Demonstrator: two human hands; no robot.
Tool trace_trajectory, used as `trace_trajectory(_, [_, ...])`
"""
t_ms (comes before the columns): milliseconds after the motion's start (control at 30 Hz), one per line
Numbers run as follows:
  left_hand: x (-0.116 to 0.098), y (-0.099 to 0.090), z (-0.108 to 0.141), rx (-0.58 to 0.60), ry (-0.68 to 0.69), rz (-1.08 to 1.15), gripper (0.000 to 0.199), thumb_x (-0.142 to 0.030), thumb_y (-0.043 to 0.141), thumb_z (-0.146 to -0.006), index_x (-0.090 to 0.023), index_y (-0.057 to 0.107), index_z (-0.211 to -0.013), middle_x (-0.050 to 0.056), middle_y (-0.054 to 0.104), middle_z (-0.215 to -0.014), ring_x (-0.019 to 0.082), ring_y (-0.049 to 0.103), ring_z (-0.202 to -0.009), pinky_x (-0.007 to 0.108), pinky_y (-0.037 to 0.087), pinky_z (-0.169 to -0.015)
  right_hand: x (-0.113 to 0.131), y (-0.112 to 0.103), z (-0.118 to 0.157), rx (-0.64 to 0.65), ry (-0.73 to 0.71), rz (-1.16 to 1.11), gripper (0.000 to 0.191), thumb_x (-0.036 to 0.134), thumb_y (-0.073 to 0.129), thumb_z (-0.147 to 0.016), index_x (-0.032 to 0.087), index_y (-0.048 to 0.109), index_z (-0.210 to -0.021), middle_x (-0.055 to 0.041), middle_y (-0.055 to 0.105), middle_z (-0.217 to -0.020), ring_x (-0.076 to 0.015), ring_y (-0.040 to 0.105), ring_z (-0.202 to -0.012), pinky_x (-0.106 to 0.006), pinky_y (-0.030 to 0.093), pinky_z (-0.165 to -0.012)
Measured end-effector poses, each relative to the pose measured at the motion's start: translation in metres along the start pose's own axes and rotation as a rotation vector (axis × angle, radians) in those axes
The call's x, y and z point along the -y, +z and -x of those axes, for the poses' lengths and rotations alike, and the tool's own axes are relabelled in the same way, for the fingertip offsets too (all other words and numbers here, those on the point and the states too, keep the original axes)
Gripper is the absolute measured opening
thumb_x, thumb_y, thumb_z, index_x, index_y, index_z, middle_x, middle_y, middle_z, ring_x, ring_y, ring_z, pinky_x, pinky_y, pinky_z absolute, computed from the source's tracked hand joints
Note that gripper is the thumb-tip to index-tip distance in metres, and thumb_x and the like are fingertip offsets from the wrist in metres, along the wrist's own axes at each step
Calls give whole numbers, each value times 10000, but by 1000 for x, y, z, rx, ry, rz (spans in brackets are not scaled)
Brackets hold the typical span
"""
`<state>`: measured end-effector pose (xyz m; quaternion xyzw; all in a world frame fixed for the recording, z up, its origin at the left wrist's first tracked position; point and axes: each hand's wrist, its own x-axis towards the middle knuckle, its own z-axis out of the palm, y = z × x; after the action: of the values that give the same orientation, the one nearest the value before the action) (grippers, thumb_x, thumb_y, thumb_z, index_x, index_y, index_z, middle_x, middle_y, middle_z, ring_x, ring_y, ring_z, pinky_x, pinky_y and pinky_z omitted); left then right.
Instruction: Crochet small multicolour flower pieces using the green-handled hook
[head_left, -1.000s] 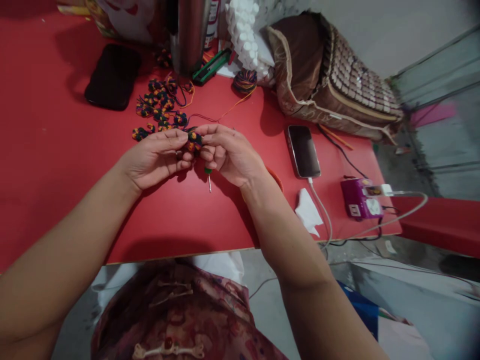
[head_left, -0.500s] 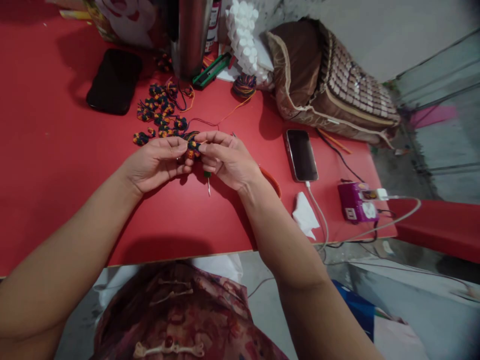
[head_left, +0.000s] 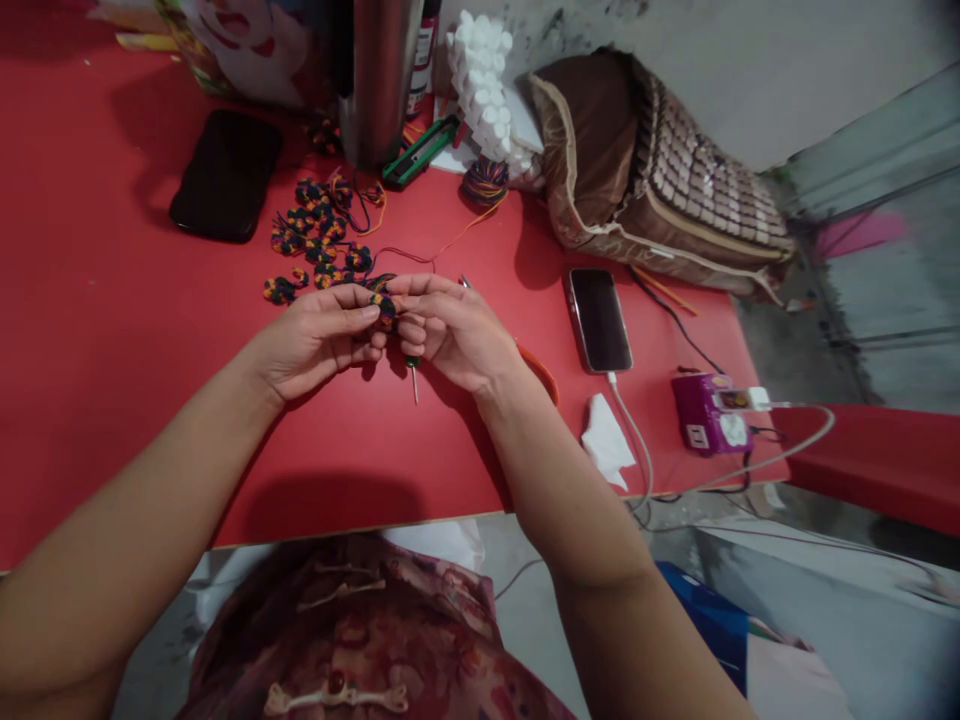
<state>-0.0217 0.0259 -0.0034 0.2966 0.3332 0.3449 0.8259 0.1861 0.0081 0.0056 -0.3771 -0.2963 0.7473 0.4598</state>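
Observation:
Both hands meet over the red table (head_left: 315, 450), around a small dark blue and orange knotted cord piece (head_left: 385, 309). My left hand (head_left: 319, 335) pinches its left side between thumb and fingers. From the right, my right hand (head_left: 446, 325) grips its cord end with thumb and forefinger. Several similar knotted pieces (head_left: 319, 225) lie just beyond the hands. A thin cord runs across the table to a wound bundle of cord (head_left: 485, 183). Below the right hand's fingers, a small tool with a green end and metal shaft (head_left: 415, 382) sticks out, partly hidden.
A black phone (head_left: 227, 175) lies at the left. Beyond stand a metal flask (head_left: 381, 80) and a green cutter (head_left: 420, 152). To the right are a brown cushion (head_left: 600, 150), a charging phone (head_left: 600, 320), white tissue (head_left: 607, 440) and a purple power adapter (head_left: 709, 412).
The knotted piece has turned slightly between my fingers, showing more of its dark side. The whole view has shifted a little, with the table things now lower in the picture.

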Motion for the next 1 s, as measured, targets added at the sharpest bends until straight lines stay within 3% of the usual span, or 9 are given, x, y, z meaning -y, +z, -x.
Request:
trace_trajectory(133, [1, 2, 2, -1, -1, -47, 405, -272, 1172, -721, -130, 838, -901, 66, 801, -771, 172, 756, -637, 263, 692, -579, -3, 2, 0, -11, -42, 28, 400, 276, 1053, -748, 170, 777, -1017, 75, 703, -681, -58, 508, -545, -212, 457, -533])
trace_trajectory(300, [0, 5, 5, -36, -11, -49, 403, -162, 1159, -664, -131, 834, -900, 59, 815, -775, 163, 757, -627, 247, 687, -576, -4, 0, -2, -27, -34, 7, 222, 199, 907, -808, 180, 751, -964, 80, 669, -658, -59, 503, -544, -218, 481, -566])
trace_trajectory(433, [-2, 4, 5, -35, -8, 10, 381, -163, 1132, -678, -114, 839, -915, 84, 828, -781, 193, 787, -628, 276, 710, -578, -2, -3, -2, -11, -21, -9, 257, 228, 927, -803, 182, 753, -987, 84, 667, -638, -71, 552, -563, -214, 518, -585])
trace_trajectory(600, [-4, 4, 4, -51, 24, -4, 448, -235, 1190, -628, -106, 836, -870, 64, 790, -734, 167, 738, -583, 249, 667, -511, -1, -4, -1, 5, -6, -6, 361, 206, 967, -700, 168, 772, -1001, 67, 729, -684, -84, 606, -568, -210, 542, -520])
trace_trajectory(800, [-6, 6, 7, -54, -31, -34, 483, -314, 1227, -587, -123, 840, -804, 21, 718, -638, 128, 655, -509, 200, 584, -434, 2, 3, 4, 26, 36, -19, 361, 315, 1037, -754, 169, 807, -991, 59, 722, -707, -78, 609, -569, -179, 468, -435])
trace_trajectory(1000, [-5, 4, 6, -55, -12, -24, 591, -504, 1236, -589, -116, 851, -815, 73, 798, -703, 133, 690, -539, 204, 619, -470, -7, 8, 7, -1, 9, -19, 326, 212, 1019, -761, 201, 784, -986, 65, 774, -762, -89, 723, -618, -183, 558, -513])
